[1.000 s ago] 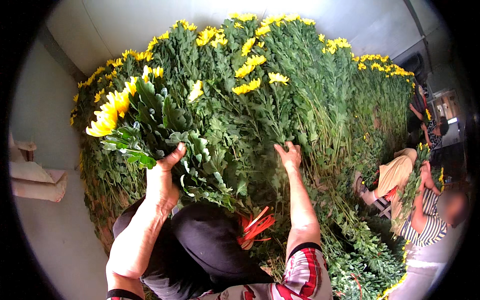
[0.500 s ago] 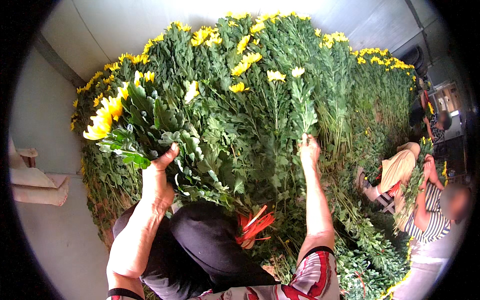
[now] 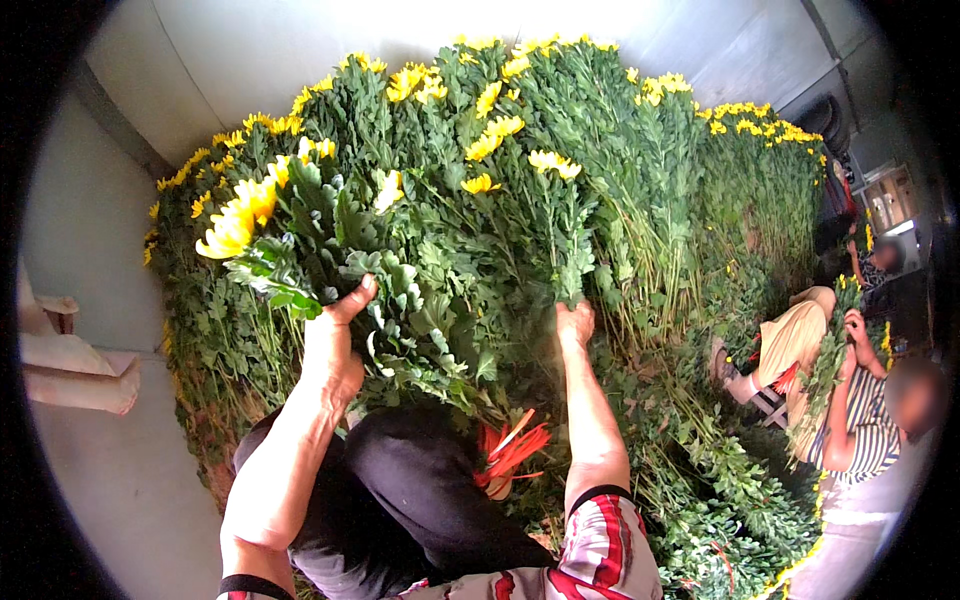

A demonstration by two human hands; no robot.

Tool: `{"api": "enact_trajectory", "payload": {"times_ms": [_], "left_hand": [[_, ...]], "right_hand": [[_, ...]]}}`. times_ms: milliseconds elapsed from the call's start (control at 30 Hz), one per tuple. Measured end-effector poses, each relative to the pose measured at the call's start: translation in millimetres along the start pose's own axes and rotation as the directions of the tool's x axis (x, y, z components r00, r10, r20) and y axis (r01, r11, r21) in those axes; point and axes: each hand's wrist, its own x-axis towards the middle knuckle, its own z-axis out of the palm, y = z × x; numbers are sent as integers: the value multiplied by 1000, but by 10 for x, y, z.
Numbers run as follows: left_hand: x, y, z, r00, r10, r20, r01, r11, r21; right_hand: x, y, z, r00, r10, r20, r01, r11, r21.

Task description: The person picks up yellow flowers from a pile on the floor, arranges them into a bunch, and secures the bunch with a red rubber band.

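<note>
My left hand (image 3: 338, 340) is wrapped round the stems of a bunch of yellow chrysanthemums (image 3: 245, 215), its thumb on top and the blooms pointing up and left. The bunch's stem ends are hidden behind the hand and my knee. Further right, my right hand (image 3: 574, 325) is closed round leafy chrysanthemum stems (image 3: 570, 250), held upright with yellow blooms (image 3: 553, 164) at the top. Behind both hands rises a big heap of cut chrysanthemums (image 3: 440, 230), laid with their flower heads toward the wall.
Red-orange ties (image 3: 513, 458) lie beside my dark-trousered knee (image 3: 410, 470). More flowers (image 3: 750, 200) are stacked to the right. A co-worker in a striped top (image 3: 860, 435) sits there holding stems, with another person (image 3: 880, 260) beyond. A pale wall (image 3: 110, 240) stands on the left.
My right hand has moved left with its stems, and two blooms now show close together above it. My left hand and its bunch have shifted slightly right.
</note>
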Motion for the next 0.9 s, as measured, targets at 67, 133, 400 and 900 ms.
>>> {"api": "enact_trajectory", "payload": {"times_ms": [67, 133, 400, 900], "left_hand": [[70, -52, 39, 1000, -22, 3, 22, 1000, -7], [138, -70, 39, 993, -112, 49, 114, 993, -44], [118, -208, 156, 990, -115, 82, 118, 993, -29], [271, -105, 237, 913, -320, 254, 347, 936, -67]], "right_hand": [[91, 290, 34, 931, -330, -154, 333, 943, -6], [144, 341, -9, 974, -220, 47, 218, 975, 39], [-31, -1, 161, 989, -146, 39, 145, 989, 20], [-1406, -680, -1837, 992, -95, 81, 17, 748, 663]]}}
